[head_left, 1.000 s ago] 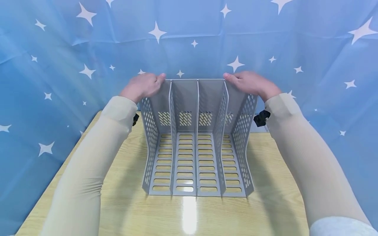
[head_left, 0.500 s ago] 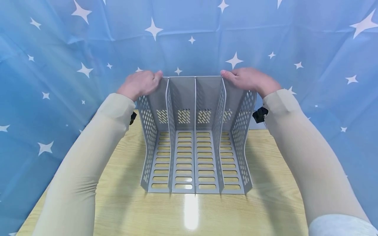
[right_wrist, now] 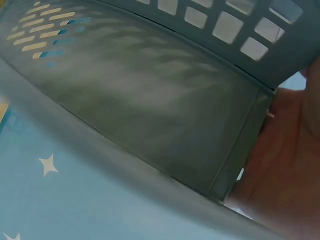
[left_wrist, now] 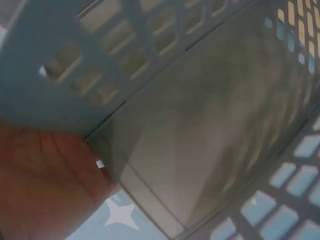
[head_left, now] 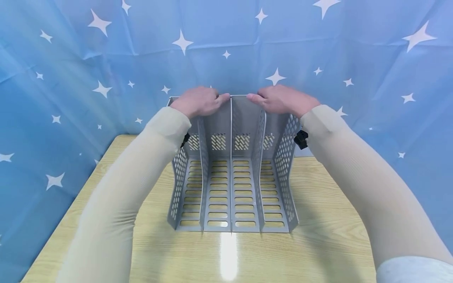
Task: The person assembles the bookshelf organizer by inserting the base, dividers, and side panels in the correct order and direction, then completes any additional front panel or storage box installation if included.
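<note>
A grey desktop file rack [head_left: 244,118] with perforated dividers and a slotted floor stands upright on the table, its open front facing me. My left hand [head_left: 201,101] grips the top edge of its back panel left of the centre divider, thumb pointing inward. On the right, my right hand [head_left: 284,100] holds the same edge, its thumb reaching toward the middle. The fingers behind the panel are hidden. In the left wrist view the palm [left_wrist: 50,185] lies against the rim, and the right wrist view has the other palm [right_wrist: 285,165] at the panel's edge.
The rack stands on a light wood table [head_left: 226,259], with glare in front of it. Blue cloth with white stars [head_left: 141,70] hangs close behind and at the left. A black wrist device [head_left: 301,139] sits under the right cuff.
My left hand has slid right along the rack's top edge, from the left compartment toward the centre divider. The right hand has shifted slightly left. The rack stays in about the same place.
</note>
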Demonstrator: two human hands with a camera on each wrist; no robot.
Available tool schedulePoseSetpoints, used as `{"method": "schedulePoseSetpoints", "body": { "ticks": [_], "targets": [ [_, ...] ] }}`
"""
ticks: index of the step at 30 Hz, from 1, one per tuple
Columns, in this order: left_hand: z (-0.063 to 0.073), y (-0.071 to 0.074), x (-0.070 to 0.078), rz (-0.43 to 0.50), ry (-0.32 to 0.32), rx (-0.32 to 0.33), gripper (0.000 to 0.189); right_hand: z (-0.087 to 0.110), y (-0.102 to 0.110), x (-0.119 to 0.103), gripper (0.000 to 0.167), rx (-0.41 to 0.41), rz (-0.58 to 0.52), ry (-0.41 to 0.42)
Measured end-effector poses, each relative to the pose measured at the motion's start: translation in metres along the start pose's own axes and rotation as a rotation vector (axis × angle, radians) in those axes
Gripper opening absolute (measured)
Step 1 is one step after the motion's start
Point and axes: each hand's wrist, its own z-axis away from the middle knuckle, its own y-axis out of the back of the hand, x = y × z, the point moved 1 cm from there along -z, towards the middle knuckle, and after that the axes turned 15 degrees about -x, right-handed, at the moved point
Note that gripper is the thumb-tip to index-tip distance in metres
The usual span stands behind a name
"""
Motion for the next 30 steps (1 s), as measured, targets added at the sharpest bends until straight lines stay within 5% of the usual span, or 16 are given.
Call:
{"method": "schedulePoseSetpoints", "body": {
  "ticks": [13, 22, 30],
  "targets": [
    [-0.017, 0.007, 0.002, 0.03, 0.042, 0.006, 0.071, -0.015, 0.013, -0.011, 0.089, -0.085, -0.03, -0.03],
    [-0.01, 0.003, -0.002, 0.033, 0.093, 0.053, 0.071, -0.017, 0.019, -0.025, 0.093, -0.132, 0.039, -0.093],
    [0.004, 0.0, 0.01, -0.001, 0.061, 0.093, 0.068, 0.003, 0.017, -0.029, 0.058, -0.12, 0.152, -0.056]
  ]
}}
